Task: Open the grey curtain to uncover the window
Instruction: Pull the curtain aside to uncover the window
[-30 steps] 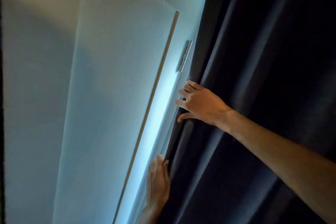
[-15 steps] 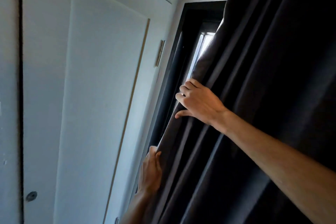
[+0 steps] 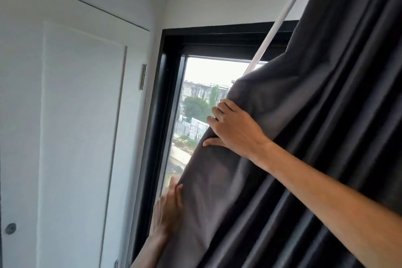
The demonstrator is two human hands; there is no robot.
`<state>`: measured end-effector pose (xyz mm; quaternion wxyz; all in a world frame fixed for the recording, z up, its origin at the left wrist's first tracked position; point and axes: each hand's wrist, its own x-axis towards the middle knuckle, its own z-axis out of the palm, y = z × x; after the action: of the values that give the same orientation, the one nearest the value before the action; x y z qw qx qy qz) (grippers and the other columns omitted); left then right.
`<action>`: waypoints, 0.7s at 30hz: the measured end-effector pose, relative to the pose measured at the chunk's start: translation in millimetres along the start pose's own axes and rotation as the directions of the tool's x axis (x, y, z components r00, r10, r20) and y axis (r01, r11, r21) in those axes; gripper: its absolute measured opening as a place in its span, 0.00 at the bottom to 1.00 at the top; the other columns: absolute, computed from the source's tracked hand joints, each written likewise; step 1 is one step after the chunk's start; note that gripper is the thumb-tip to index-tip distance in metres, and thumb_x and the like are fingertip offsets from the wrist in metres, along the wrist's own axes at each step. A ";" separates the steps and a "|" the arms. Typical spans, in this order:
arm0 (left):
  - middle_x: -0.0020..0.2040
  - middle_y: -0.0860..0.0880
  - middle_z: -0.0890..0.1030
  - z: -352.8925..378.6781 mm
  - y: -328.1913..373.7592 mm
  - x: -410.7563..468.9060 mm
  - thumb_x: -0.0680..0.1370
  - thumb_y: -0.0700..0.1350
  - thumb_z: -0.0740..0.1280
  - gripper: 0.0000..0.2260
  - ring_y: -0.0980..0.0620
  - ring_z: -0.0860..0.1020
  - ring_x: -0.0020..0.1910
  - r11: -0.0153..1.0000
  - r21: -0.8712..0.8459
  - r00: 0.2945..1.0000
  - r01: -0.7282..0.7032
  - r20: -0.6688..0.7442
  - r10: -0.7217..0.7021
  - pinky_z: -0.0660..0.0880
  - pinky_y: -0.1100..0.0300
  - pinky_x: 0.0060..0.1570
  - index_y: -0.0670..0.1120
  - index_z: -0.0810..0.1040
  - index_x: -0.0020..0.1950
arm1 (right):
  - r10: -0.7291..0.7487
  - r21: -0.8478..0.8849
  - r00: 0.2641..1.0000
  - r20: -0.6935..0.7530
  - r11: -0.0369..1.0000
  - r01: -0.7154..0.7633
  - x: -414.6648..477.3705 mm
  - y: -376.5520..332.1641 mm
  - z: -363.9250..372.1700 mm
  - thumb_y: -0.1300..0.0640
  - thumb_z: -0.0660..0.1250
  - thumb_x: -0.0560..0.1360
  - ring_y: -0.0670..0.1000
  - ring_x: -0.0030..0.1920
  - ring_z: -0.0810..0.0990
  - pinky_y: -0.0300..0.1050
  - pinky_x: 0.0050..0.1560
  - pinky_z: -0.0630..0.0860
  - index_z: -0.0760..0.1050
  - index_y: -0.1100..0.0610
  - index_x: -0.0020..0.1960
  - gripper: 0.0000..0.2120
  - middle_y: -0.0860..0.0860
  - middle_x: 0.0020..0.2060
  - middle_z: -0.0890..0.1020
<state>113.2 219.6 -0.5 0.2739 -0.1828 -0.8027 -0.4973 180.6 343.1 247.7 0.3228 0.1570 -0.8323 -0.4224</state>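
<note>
My right hand (image 3: pixel 236 129) is clamped on the leading edge of the grey curtain (image 3: pixel 315 137), fingers curled over the hem, thumb pressed on the near face. My left hand (image 3: pixel 168 213) is lower down on the same edge, fingers w/ the cloth pinched between them; how tight, can't tell. Curtain hangs on the right, folds running top to bottom but slanting down-left, its edge bowed left over the window (image 3: pixel 195 102). A strip of glass shows on the left w/ buildings & trees outside. Black window frame (image 3: pixel 168 115) borders it. White curtain rod (image 3: pixel 280 19) runs diagonally across the frame's top. Left of the window: white cabinet door (image 3: pixel 80 137) w/ metal hinge (image 3: pixel 143 76), nothing blocking the curtain's edge.
</note>
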 end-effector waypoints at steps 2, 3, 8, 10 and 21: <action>0.44 0.40 0.84 5.3 12.5 -13.9 0.79 0.56 0.49 0.13 0.35 0.82 0.41 0.999 0.025 0.999 -0.036 -0.008 0.036 0.76 0.48 0.33 0.54 0.66 0.58 | 0.014 0.000 1.000 0.017 1.000 -0.014 -23.9 6.9 -9.5 0.33 0.58 0.74 0.58 0.55 0.75 0.52 0.68 0.63 0.77 0.61 0.51 0.31 0.57 0.49 0.80; 0.43 0.40 0.84 10.4 25.3 -21.5 0.79 0.56 0.49 0.13 0.35 0.82 0.41 0.998 0.021 0.998 -0.056 -0.008 0.056 0.75 0.49 0.32 0.55 0.66 0.58 | 0.019 -0.009 0.999 0.037 1.000 -0.019 -40.0 14.3 -14.8 0.33 0.57 0.75 0.58 0.55 0.74 0.52 0.68 0.62 0.77 0.61 0.52 0.30 0.57 0.49 0.80; 0.40 0.39 0.84 36.3 72.1 -47.4 0.81 0.51 0.53 0.07 0.34 0.82 0.40 0.992 -0.031 0.993 -0.119 0.014 0.120 0.76 0.48 0.33 0.54 0.68 0.57 | 0.042 -0.021 0.992 0.118 0.999 -0.040 -104.1 48.8 -34.2 0.36 0.56 0.76 0.58 0.56 0.74 0.53 0.71 0.59 0.77 0.60 0.52 0.28 0.57 0.50 0.79; 0.40 0.41 0.85 48.5 93.4 -55.9 0.82 0.50 0.54 0.06 0.35 0.82 0.42 0.991 -0.055 0.990 -0.121 0.060 0.124 0.74 0.49 0.33 0.54 0.69 0.56 | 0.070 -0.025 0.988 0.141 0.997 -0.067 -131.3 63.9 -41.2 0.37 0.56 0.77 0.59 0.56 0.73 0.54 0.72 0.60 0.76 0.60 0.53 0.27 0.58 0.50 0.78; 0.33 0.51 0.76 98.2 216.6 -107.8 0.82 0.51 0.53 0.09 0.39 0.79 0.37 0.960 -0.185 0.941 -0.212 0.225 0.252 0.69 0.52 0.31 0.50 0.66 0.46 | 0.237 -0.170 0.940 0.246 0.965 -0.199 -272.6 131.0 -79.3 0.37 0.52 0.78 0.59 0.56 0.73 0.54 0.72 0.58 0.75 0.60 0.54 0.28 0.58 0.52 0.79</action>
<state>294.9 400.6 48.8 0.2136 -0.3577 -0.7613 -0.4967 437.6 518.8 277.2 0.2643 -0.0175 -0.8477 -0.4596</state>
